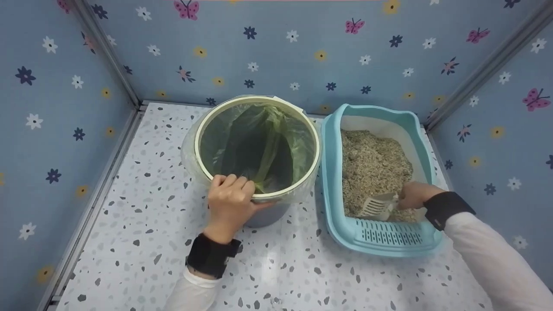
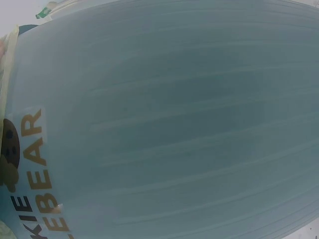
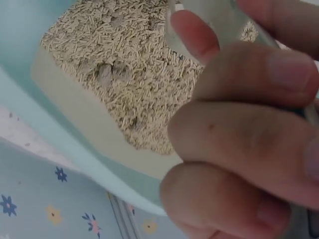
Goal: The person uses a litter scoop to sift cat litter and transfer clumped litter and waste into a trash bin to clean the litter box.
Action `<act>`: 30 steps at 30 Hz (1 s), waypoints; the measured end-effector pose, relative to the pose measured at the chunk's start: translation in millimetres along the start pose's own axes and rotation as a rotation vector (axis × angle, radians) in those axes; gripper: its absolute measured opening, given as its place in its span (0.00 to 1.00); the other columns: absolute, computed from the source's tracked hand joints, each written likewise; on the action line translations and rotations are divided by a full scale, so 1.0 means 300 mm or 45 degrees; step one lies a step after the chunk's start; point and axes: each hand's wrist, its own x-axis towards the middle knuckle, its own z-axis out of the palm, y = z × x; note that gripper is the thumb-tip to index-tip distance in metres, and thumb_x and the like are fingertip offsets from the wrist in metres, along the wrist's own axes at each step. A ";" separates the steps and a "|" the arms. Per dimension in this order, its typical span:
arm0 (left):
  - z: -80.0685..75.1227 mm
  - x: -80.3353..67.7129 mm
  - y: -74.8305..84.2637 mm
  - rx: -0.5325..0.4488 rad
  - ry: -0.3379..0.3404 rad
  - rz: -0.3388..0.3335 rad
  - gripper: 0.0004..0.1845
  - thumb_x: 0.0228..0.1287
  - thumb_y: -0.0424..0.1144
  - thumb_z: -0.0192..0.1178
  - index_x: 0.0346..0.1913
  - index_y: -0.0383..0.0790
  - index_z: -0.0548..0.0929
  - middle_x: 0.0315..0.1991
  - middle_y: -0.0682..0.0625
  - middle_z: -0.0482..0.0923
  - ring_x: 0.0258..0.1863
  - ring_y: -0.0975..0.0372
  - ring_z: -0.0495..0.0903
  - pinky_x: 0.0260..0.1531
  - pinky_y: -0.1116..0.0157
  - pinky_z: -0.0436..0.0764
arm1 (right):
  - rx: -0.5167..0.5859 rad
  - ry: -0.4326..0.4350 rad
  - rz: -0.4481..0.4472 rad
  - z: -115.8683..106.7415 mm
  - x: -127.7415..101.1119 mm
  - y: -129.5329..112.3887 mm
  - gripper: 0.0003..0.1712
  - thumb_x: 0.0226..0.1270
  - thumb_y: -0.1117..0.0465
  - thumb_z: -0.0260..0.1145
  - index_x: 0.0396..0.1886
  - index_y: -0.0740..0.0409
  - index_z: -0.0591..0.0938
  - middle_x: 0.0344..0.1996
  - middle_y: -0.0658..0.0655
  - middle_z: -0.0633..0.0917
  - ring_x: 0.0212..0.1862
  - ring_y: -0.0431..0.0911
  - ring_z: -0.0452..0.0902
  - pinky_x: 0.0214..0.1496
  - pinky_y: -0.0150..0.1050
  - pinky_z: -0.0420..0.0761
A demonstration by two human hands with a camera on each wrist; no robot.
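A round bin [image 1: 258, 199] lined with a green bag [image 1: 259, 142] stands on the speckled floor. My left hand [image 1: 230, 203] grips its near rim, fingers curled over the edge. The left wrist view is filled by the bin's grey side [image 2: 174, 124] with gold lettering [image 2: 37, 164]. To the right sits a light blue litter tray [image 1: 376, 242] holding tan pellet litter [image 1: 371, 164]. My right hand [image 1: 415, 194] holds a white slotted scoop [image 1: 378, 205] low in the litter at the tray's near end. In the right wrist view curled fingers [image 3: 239, 139] wrap the scoop handle above the litter [image 3: 134, 74].
Blue flowered walls [image 1: 302, 47] close in the back and both sides. A metal floor rail [image 1: 86, 207] runs along the left. Speckled white floor [image 1: 281, 276] lies in front of the bin and tray.
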 end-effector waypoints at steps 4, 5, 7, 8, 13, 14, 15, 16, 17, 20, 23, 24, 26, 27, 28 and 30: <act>0.000 0.001 0.000 -0.004 -0.014 -0.002 0.39 0.37 0.77 0.58 0.10 0.44 0.60 0.09 0.52 0.60 0.11 0.56 0.62 0.22 0.58 0.66 | 0.042 0.073 -0.007 0.035 0.013 0.005 0.22 0.55 0.59 0.61 0.09 0.48 0.60 0.11 0.44 0.55 0.15 0.39 0.48 0.19 0.33 0.54; 0.000 0.001 0.000 -0.003 -0.016 -0.002 0.39 0.37 0.77 0.58 0.10 0.44 0.60 0.09 0.53 0.60 0.11 0.57 0.62 0.21 0.58 0.66 | 0.060 0.085 0.002 0.043 0.014 0.004 0.22 0.55 0.59 0.61 0.09 0.48 0.60 0.11 0.45 0.55 0.15 0.39 0.48 0.19 0.33 0.54; -0.001 0.001 0.000 -0.001 -0.021 -0.002 0.39 0.35 0.78 0.58 0.10 0.44 0.60 0.09 0.53 0.60 0.11 0.57 0.62 0.21 0.59 0.65 | 0.101 0.100 0.016 0.061 0.020 0.004 0.23 0.57 0.59 0.61 0.09 0.48 0.60 0.10 0.45 0.54 0.15 0.39 0.47 0.19 0.34 0.53; -0.001 0.001 0.000 0.000 -0.024 0.000 0.39 0.35 0.78 0.58 0.10 0.44 0.60 0.09 0.53 0.60 0.11 0.57 0.61 0.21 0.59 0.64 | 0.119 0.098 0.020 0.070 0.023 0.003 0.23 0.58 0.59 0.61 0.09 0.48 0.61 0.10 0.45 0.54 0.15 0.39 0.46 0.19 0.34 0.53; 0.002 0.002 -0.001 0.001 -0.028 0.007 0.39 0.34 0.78 0.58 0.09 0.44 0.61 0.08 0.53 0.61 0.11 0.58 0.62 0.20 0.60 0.64 | 0.196 0.095 0.024 0.111 0.046 -0.019 0.25 0.63 0.57 0.60 0.09 0.48 0.62 0.09 0.45 0.55 0.14 0.38 0.48 0.19 0.33 0.54; 0.002 0.003 -0.001 0.001 -0.027 0.007 0.39 0.34 0.78 0.57 0.09 0.44 0.61 0.08 0.53 0.61 0.11 0.58 0.62 0.20 0.60 0.64 | 0.198 0.104 0.012 0.118 0.050 -0.026 0.24 0.63 0.58 0.59 0.09 0.49 0.63 0.09 0.45 0.56 0.14 0.38 0.48 0.19 0.33 0.55; 0.002 0.003 -0.001 0.000 -0.024 0.004 0.39 0.34 0.78 0.58 0.09 0.44 0.61 0.08 0.53 0.61 0.11 0.58 0.62 0.21 0.60 0.64 | 0.198 0.110 0.011 0.124 0.054 -0.032 0.24 0.64 0.58 0.59 0.09 0.49 0.63 0.09 0.45 0.57 0.14 0.38 0.49 0.19 0.33 0.56; 0.001 0.003 -0.002 0.000 -0.021 0.000 0.39 0.34 0.78 0.58 0.09 0.43 0.61 0.08 0.53 0.61 0.11 0.57 0.62 0.21 0.60 0.65 | 0.194 0.115 0.009 0.129 0.059 -0.038 0.23 0.64 0.59 0.58 0.09 0.49 0.65 0.09 0.45 0.58 0.14 0.38 0.51 0.20 0.34 0.57; 0.001 0.003 -0.002 -0.002 -0.018 -0.003 0.39 0.34 0.78 0.58 0.09 0.43 0.61 0.08 0.53 0.61 0.11 0.57 0.63 0.21 0.59 0.65 | 0.191 0.121 0.012 0.135 0.063 -0.044 0.22 0.64 0.59 0.57 0.10 0.50 0.65 0.09 0.45 0.59 0.13 0.39 0.52 0.20 0.34 0.58; 0.000 0.003 0.000 -0.005 -0.014 -0.012 0.39 0.35 0.78 0.58 0.10 0.43 0.61 0.09 0.52 0.60 0.11 0.57 0.62 0.21 0.59 0.66 | 0.169 0.124 0.038 0.156 0.074 -0.062 0.20 0.66 0.58 0.54 0.12 0.52 0.68 0.10 0.48 0.63 0.14 0.41 0.56 0.23 0.36 0.62; 0.001 0.003 0.002 -0.007 0.002 -0.010 0.39 0.35 0.78 0.59 0.10 0.43 0.60 0.09 0.52 0.59 0.11 0.57 0.62 0.22 0.59 0.66 | 0.179 0.127 0.083 0.179 0.084 -0.083 0.20 0.69 0.55 0.52 0.20 0.60 0.76 0.16 0.54 0.72 0.18 0.45 0.65 0.28 0.42 0.69; 0.002 0.002 0.003 -0.006 0.007 -0.008 0.39 0.35 0.77 0.59 0.10 0.43 0.60 0.09 0.52 0.59 0.11 0.57 0.62 0.22 0.59 0.66 | 0.185 0.134 0.091 0.187 0.088 -0.088 0.21 0.70 0.53 0.51 0.25 0.63 0.79 0.19 0.57 0.76 0.21 0.47 0.69 0.32 0.44 0.71; 0.004 0.002 0.004 -0.009 0.018 -0.006 0.39 0.35 0.77 0.60 0.10 0.43 0.60 0.09 0.52 0.58 0.11 0.57 0.62 0.22 0.59 0.66 | 0.202 0.163 0.097 0.200 0.094 -0.100 0.23 0.71 0.52 0.51 0.36 0.69 0.80 0.30 0.65 0.81 0.29 0.51 0.75 0.38 0.49 0.75; 0.004 0.001 0.005 -0.012 0.022 -0.007 0.39 0.34 0.77 0.60 0.10 0.43 0.60 0.09 0.52 0.58 0.11 0.57 0.62 0.22 0.59 0.66 | 0.209 0.185 0.093 0.205 0.096 -0.105 0.25 0.71 0.51 0.52 0.40 0.72 0.80 0.35 0.68 0.81 0.32 0.53 0.77 0.39 0.51 0.76; 0.004 0.001 0.004 -0.012 0.021 -0.006 0.39 0.34 0.77 0.60 0.10 0.43 0.60 0.09 0.52 0.58 0.11 0.57 0.62 0.22 0.59 0.66 | 0.214 0.202 0.095 0.209 0.100 -0.108 0.26 0.71 0.50 0.51 0.40 0.72 0.80 0.36 0.69 0.81 0.32 0.55 0.77 0.39 0.51 0.76; 0.004 0.000 0.003 -0.017 0.016 -0.005 0.38 0.34 0.77 0.60 0.10 0.44 0.61 0.09 0.53 0.59 0.11 0.57 0.62 0.22 0.59 0.66 | 0.202 0.249 0.083 0.214 0.106 -0.112 0.27 0.71 0.50 0.52 0.43 0.74 0.79 0.40 0.71 0.81 0.34 0.55 0.76 0.39 0.50 0.76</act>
